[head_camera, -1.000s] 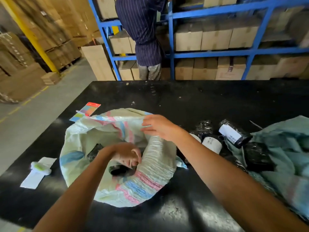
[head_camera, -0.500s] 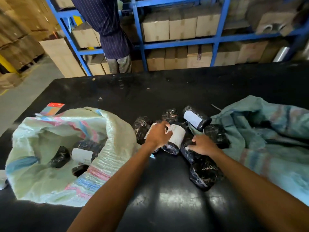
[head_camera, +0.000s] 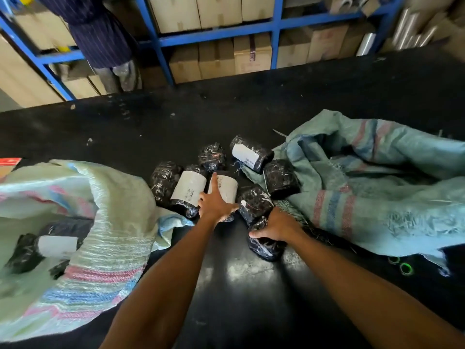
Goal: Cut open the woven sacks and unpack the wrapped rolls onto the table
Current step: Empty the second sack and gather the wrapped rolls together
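Several black-wrapped rolls, some with white labels, lie clustered mid-table (head_camera: 251,153). My left hand (head_camera: 216,202) lies on a labelled roll (head_camera: 227,188) with its fingers spread out straight. My right hand (head_camera: 276,226) grips the nearest black roll (head_camera: 264,246), fingers curled over its top. An open pale-green woven sack (head_camera: 113,222) lies at left with a labelled roll (head_camera: 56,244) and other dark rolls inside. A flattened teal woven sack (head_camera: 377,192) lies at right, partly under two rolls.
The black table (head_camera: 239,285) runs to blue shelving (head_camera: 219,36) stacked with cardboard boxes. A person in a dark striped garment (head_camera: 98,34) stands at the far left of the shelving. A green ring (head_camera: 406,268) lies near the teal sack. A red card (head_camera: 8,163) peeks out at left.
My left hand came out of the pale sack and set a labelled roll among the pile. My right hand left the sack's rim and now grips the nearest roll. The view shifted right.
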The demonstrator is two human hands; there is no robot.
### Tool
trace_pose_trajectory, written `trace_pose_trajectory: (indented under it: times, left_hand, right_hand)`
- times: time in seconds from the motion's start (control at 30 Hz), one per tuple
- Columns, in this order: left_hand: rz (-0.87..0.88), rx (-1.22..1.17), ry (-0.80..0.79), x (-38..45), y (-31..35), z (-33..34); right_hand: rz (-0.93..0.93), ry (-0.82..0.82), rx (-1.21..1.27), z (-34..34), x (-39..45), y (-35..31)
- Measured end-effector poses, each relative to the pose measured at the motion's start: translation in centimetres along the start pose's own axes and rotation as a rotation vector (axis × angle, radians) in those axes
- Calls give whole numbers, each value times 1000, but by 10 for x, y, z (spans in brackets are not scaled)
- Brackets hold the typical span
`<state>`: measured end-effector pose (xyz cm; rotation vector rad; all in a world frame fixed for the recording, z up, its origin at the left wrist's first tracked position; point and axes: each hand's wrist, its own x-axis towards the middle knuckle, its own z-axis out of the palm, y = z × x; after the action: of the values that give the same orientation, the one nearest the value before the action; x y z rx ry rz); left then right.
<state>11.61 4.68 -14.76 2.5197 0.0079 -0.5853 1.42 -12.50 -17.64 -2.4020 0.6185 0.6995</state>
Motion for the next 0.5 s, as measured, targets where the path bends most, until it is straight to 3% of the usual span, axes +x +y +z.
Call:
trace_pose_trajectory:
  times: [0.13,0.33,0.5]
  left_hand:
    - [5,-296,-76,-22,-3,-29]
    - [155,-658,-250,-78,1,-123]
    - [289,-1105,-192,-117,-57,-238]
  right_hand:
    - [22,-75,53,-12,-16,-7]
    - [48,-428,292,-58,-37,-58]
    - [-242,-437,644,-98,-69,-179]
